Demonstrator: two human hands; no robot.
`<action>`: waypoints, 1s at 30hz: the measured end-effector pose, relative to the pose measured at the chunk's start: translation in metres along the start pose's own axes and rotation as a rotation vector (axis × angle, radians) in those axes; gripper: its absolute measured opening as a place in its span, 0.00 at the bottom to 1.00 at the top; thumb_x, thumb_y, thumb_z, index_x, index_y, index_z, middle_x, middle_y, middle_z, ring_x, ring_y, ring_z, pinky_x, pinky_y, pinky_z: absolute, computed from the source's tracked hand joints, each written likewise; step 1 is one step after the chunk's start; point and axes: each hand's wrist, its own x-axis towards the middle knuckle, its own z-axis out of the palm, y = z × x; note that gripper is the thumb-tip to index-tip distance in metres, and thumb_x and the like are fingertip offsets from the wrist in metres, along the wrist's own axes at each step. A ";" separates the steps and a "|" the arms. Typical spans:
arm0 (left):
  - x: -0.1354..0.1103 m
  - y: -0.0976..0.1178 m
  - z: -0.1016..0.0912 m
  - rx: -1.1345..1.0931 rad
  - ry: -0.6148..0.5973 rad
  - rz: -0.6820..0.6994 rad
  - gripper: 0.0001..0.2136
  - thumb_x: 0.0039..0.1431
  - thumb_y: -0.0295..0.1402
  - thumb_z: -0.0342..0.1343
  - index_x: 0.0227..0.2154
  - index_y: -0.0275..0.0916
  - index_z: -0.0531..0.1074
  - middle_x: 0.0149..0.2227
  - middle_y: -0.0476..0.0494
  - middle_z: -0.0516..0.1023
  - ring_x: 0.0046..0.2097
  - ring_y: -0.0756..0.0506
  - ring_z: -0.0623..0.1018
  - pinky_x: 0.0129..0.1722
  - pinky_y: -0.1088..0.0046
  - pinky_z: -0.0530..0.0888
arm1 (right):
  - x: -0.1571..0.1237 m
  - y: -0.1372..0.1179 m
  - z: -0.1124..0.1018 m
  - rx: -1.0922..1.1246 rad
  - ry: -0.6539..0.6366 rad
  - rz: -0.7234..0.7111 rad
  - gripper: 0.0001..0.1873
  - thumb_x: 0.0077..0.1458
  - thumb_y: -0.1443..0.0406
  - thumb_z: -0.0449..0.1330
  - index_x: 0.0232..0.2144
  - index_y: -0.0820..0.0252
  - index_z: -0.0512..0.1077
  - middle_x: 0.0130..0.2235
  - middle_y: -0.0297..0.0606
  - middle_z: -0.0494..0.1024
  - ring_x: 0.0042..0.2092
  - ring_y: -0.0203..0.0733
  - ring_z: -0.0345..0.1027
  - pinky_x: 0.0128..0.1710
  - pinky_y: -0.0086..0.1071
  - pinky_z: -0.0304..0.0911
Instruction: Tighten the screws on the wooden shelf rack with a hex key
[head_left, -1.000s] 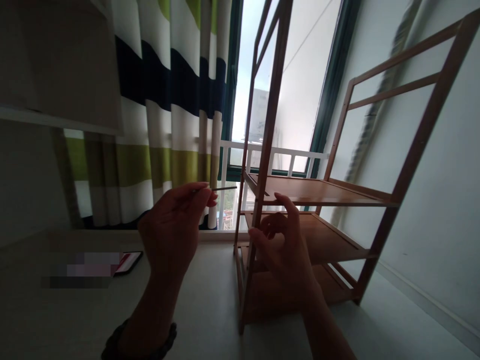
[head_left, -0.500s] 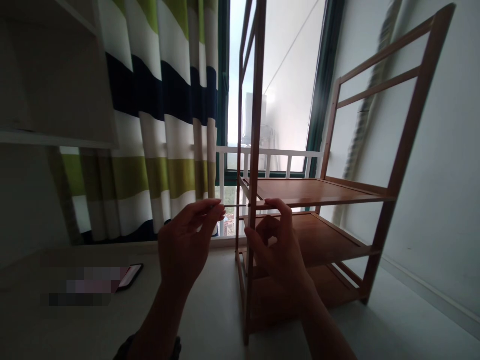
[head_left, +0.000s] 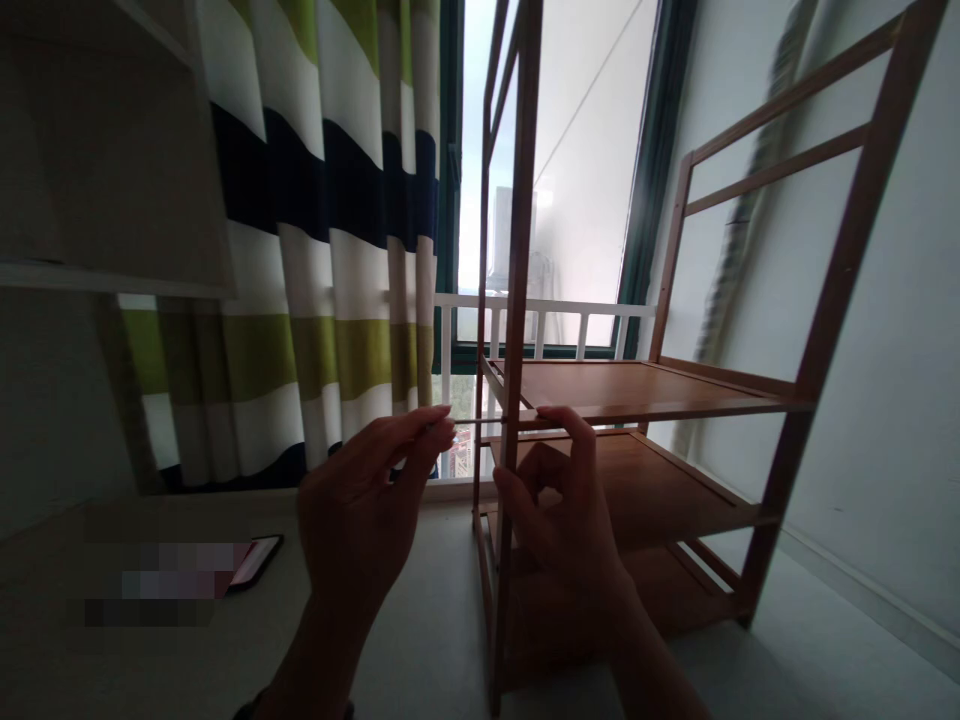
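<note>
A brown wooden shelf rack with several tiers stands before me. My left hand pinches a thin metal rod, which looks like a hex key, between thumb and fingertips. The rod runs level to the right, and its far end meets the rack's near left post at the height of the upper shelf's edge. My right hand grips the rack at this corner. Its index finger lies on the upper shelf's front edge and its thumb presses the post; the other fingers are curled.
A phone lies on the pale surface at the left, partly covered by a blurred patch. Behind hang striped curtains, beside a window with a white railing. A white cabinet juts in at upper left. A white wall borders the right.
The view has shifted slightly, so the rack appears a little larger and farther right. My left hand has turned slightly and sits a bit lower, still pinching the rod; my right hand keeps its grip.
</note>
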 end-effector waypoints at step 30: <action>0.006 -0.001 0.011 -0.329 -0.190 -0.331 0.06 0.55 0.35 0.58 0.29 0.39 0.75 0.26 0.51 0.80 0.28 0.51 0.79 0.30 0.78 0.76 | 0.000 0.004 0.001 -0.004 0.035 0.005 0.30 0.50 0.69 0.60 0.51 0.49 0.52 0.20 0.21 0.60 0.21 0.30 0.56 0.21 0.24 0.54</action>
